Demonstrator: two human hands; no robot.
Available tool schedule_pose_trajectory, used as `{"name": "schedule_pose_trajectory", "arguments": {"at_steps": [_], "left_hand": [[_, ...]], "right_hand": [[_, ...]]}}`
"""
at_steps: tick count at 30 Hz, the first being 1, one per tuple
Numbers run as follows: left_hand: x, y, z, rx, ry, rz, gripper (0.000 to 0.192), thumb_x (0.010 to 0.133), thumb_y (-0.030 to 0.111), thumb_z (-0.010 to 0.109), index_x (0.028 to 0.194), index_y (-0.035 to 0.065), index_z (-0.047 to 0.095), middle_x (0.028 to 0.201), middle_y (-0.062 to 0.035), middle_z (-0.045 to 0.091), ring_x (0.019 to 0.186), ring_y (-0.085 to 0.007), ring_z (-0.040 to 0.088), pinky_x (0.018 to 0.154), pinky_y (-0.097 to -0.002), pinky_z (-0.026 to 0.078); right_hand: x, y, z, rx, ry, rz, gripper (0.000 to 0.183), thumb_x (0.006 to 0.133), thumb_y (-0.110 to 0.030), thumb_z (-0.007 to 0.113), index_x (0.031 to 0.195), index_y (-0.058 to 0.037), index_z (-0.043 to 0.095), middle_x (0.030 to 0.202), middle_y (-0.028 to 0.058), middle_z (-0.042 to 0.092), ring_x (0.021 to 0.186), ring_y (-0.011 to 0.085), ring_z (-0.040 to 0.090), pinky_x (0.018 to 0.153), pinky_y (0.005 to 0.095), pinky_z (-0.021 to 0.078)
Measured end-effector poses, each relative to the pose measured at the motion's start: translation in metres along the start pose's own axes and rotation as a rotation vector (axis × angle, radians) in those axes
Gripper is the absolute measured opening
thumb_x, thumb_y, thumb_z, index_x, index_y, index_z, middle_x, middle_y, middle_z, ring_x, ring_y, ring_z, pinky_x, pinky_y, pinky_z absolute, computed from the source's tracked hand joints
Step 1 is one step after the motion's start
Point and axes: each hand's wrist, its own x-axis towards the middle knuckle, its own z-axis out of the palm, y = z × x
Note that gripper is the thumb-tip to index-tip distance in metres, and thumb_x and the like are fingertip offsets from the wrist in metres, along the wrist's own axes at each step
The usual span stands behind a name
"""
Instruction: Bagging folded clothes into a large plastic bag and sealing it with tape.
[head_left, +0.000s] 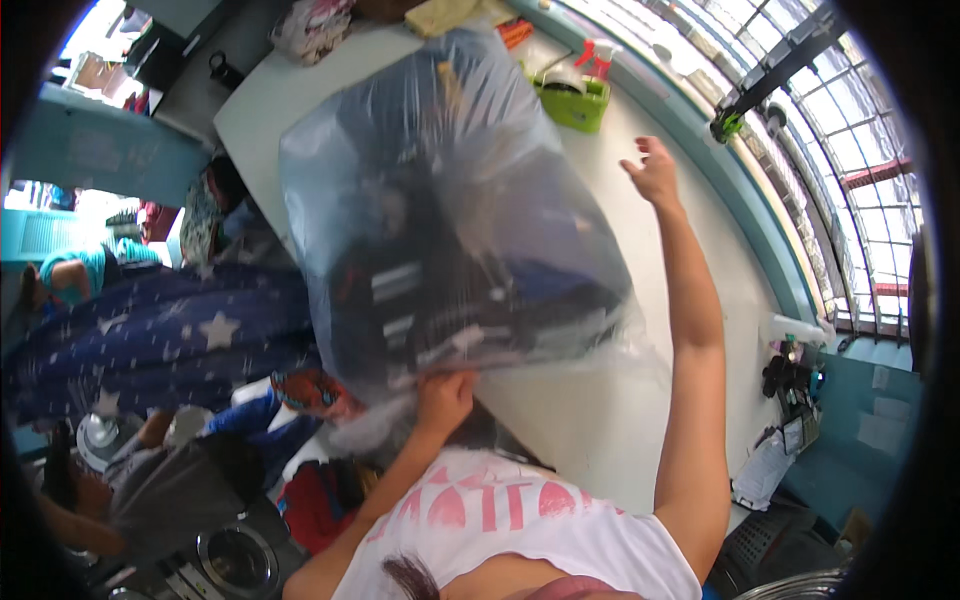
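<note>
A large clear plastic bag (450, 217), packed with dark folded clothes, lies on a white table (600, 420) in front of me. At the bag's near edge my left hand (446, 401) is closed on the gathered plastic. My right hand (649, 171) is raised to the right of the bag, fingers apart, holding nothing. Beyond it, near the window side, stands a green plastic basket (576, 105) with a roll of tape (562, 77) and a spray bottle with a red trigger (598, 56).
Folded yellow cloth (450, 15) and a bundle of fabric (311, 30) lie at the far edge. A navy star-print cloth (217, 330) is on the left. A co-worker in a dark top (180, 480) is at lower left, near a front-loading washing machine (238, 559).
</note>
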Motion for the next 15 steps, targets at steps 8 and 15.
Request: {"name": "schedule_pose_trajectory", "arguments": {"at_steps": [8,15], "left_hand": [[0.009,0.007,-0.007,-0.101,-0.064,-0.022,0.01,0.066,0.007,0.065,0.075,0.0059,0.063,0.068,-0.0107,0.061,0.064,-0.0268,0.059,0.058,-0.0334,0.047],[0.008,0.008,-0.011,-0.093,-0.137,-0.198,0.01,0.065,0.007,0.063,0.076,0.0081,0.064,0.075,-0.0095,0.062,0.069,-0.0275,0.06,0.065,-0.0363,0.047]], "right_hand": [[0.13,0.011,0.081,0.049,-0.123,0.05,0.088,0.04,-0.016,0.08,0.118,-0.0112,0.04,0.115,0.0113,0.044,0.105,0.027,0.046,0.089,0.034,0.0401],[0.131,0.007,0.066,-0.044,-0.22,-0.084,0.073,0.039,-0.022,0.077,0.102,-0.0047,0.046,0.099,0.0119,0.046,0.095,0.0293,0.047,0.083,0.0337,0.0411]]}}
